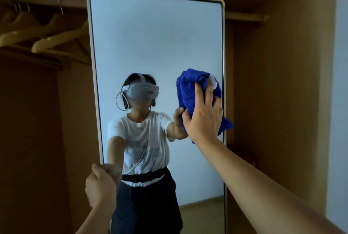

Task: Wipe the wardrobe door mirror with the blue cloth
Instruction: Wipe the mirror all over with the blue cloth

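Observation:
The tall mirror (pixel 156 41) with a pale frame stands upright in the open wardrobe. My right hand (pixel 204 118) presses the bunched blue cloth (pixel 188 88) flat against the glass near the mirror's right edge, about halfway up. My left hand (pixel 100 188) grips the mirror's left frame edge lower down. The glass reflects a person in a white top with both arms stretched out.
Wooden hangers (pixel 50 39) hang on a rail at the upper left inside the wardrobe. A wooden side panel (pixel 278 83) rises to the right of the mirror, with a pale wall (pixel 339 101) beyond it. The wardrobe interior on the left is dark.

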{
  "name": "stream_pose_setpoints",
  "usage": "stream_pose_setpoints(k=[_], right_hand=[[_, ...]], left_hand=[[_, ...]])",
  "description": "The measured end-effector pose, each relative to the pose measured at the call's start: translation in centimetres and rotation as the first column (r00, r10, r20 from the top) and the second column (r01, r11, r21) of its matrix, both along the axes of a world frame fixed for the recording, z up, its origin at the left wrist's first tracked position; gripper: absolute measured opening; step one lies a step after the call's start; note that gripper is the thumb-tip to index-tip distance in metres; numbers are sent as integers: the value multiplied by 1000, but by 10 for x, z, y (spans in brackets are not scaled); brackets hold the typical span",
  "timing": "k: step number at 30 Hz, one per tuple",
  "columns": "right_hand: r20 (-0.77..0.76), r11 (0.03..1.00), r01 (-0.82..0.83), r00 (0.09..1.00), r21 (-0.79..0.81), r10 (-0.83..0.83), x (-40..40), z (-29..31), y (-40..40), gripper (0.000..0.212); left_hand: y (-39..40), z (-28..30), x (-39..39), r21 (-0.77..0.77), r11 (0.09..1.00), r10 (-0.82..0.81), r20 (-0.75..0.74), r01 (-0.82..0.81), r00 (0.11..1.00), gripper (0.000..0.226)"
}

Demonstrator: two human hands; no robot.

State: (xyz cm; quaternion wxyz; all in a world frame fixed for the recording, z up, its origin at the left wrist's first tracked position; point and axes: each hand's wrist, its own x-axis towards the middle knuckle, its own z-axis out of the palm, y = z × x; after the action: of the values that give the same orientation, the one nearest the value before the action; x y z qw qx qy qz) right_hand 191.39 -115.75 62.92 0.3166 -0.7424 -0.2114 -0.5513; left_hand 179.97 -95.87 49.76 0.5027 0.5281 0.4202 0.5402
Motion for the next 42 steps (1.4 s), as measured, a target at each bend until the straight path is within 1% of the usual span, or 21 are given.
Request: stream_pose_setpoints(k=[2, 4, 6, 7, 9, 13, 17, 19, 21, 24, 25, 27, 29, 31, 33, 38, 42], right_hand=[[8, 999, -8, 1000, -45, 9, -2, 1, 2, 76], [15, 998, -9, 1000, -66, 10, 0, 12, 0, 74], [40, 997, 1, 999, -82, 3, 3, 29, -4, 73], [47, 996, 5, 999, -88, 0, 5, 39, -6, 73], [48, 996, 11, 999, -86, -7, 9, 59, -9, 73], [19, 998, 49, 999, -45, -48, 21, 92, -19, 74], [-65, 994, 47, 997, 101, -41, 27, 113, -20, 74], [-71, 989, 64, 996, 136, -55, 23, 115, -14, 72], [-18, 993, 59, 998, 100, -58, 17, 113, -6, 71], [134, 997, 35, 991, -66, -26, 14, 116, -3, 70], [151, 996, 30, 988, -89, -17, 15, 121, -5, 70], [106, 999, 13, 994, -51, -8, 19, 132, -12, 70], [-22, 998, -7, 1000, 68, 9, 21, 147, -17, 69], [-135, 986, 7, 991, 164, 16, 22, 161, -21, 68], [-190, 982, 28, 982, 185, 8, 21, 174, -22, 67], [-233, 973, 4, 971, 233, 51, 13, 202, -14, 63], [-164, 983, -5, 986, 185, 36, 3, 209, 0, 62]], left_hand=[[3, 24, 1, 69, 998, -12, 76, 7, 997, 61], [3, 52, -1, 192, 981, -50, 102, 29, 994, 57], [2, 79, -4, 349, 937, -73, 115, 29, 991, 51], [1, 91, -6, 417, 909, -64, 95, 19, 993, 49], [1, 108, -8, 503, 864, -27, 46, 0, 999, 46], [3, 111, -8, 575, 818, 24, -1, -19, 1000, 49], [10, 104, -7, 601, 798, 64, -22, -38, 998, 52], [13, 104, -5, 607, 793, 100, -34, -58, 994, 50], [14, 104, -4, 618, 782, 129, -42, -76, 991, 48], [16, 103, -5, 630, 773, 137, -60, -69, 989, 43], [17, 103, -6, 631, 773, 135, -66, -63, 989, 44], [18, 103, -8, 632, 774, 126, -73, -52, 989, 46], [20, 103, -8, 636, 771, 120, -91, -35, 989, 51], [20, 104, -9, 647, 762, 95, -99, -8, 990, 50], [21, 106, -10, 651, 759, 70, -97, 11, 993, 49], [19, 106, -11, 654, 757, 57, -81, 10, 995, 48], [18, 103, -9, 663, 748, 84, -43, -34, 996, 48]])
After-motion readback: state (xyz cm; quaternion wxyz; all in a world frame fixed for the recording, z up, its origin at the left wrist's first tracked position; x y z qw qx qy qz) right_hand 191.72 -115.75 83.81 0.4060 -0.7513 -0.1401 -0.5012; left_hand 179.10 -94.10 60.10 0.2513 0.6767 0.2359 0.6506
